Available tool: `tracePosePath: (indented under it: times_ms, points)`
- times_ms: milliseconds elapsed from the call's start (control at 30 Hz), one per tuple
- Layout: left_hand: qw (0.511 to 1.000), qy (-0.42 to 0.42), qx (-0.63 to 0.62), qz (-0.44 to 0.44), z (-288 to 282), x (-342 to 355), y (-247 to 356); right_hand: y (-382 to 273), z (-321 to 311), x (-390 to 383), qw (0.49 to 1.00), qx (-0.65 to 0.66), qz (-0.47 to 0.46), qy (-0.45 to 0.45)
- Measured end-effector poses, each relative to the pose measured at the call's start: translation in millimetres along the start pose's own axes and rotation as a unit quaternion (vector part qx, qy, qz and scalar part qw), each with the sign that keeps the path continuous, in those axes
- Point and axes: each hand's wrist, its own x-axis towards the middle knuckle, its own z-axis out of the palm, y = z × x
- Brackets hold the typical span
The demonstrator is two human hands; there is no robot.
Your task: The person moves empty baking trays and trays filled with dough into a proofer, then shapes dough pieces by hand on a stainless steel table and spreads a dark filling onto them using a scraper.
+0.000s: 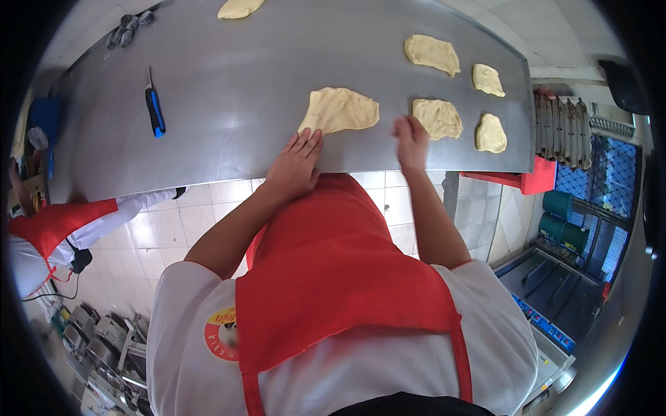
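A flattened sheet of dough (345, 111) lies near the front edge of the steel counter (229, 104), a narrow strip of metal between it and that edge. The left hand (296, 163) is laid out flat, palm down, fingers straight and close together, with the fingertips at the sheet's lower left corner; the wrist reaches back over the counter's edge. The right hand (412, 142) is raised to the right of the sheet, fingers curled in and blurred, so whether it grips anything cannot be told; it is just beside a second dough piece (437, 119). Beyond that one lie a far dough piece (431, 54) and two smaller ones near the counter's right end, with slim gaps of metal among them. To the left, a broad stretch of steel runs from the sheet to a tool with a blue-and-black handle (154, 111), its thin tip pointing at the far side. Another dough piece (240, 7) is cut by the top of the view. The wearer's red apron (340, 277) partly covers a round red-and-yellow emblem (220, 334) with lettering on the white shirt. At the lower right, a machine's blue control strip (544, 322) carries markings too small to read. At far left stands a co-worker in a red apron.
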Motion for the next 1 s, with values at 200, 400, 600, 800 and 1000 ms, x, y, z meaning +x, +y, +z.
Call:
tracePosePath:
  times_ms: [200,400,600,800,1000]
  points:
    - [0.998,0.029,-0.040,-0.040,-26.4,24.8,8.5,160.7,-185.7,-55.3,0.907,-0.349,0.215,0.097]
    - [0.975,0.041,-0.207,0.066,0.4,107.6,26.0,317.9,-373.8,-216.4,0.733,-0.568,0.108,-0.359]
    - [0.987,0.034,0.007,0.156,8.2,112.9,6.0,121.3,-158.5,-149.7,0.758,-0.580,0.269,-0.128]
    - [0.974,-0.150,0.151,0.079,-62.8,132.4,26.4,141.2,-198.8,-123.1,0.781,-0.557,0.171,-0.226]
    - [0.980,-0.060,0.087,0.169,-8.8,113.3,13.0,136.0,-198.3,-114.7,0.921,-0.366,0.059,-0.116]
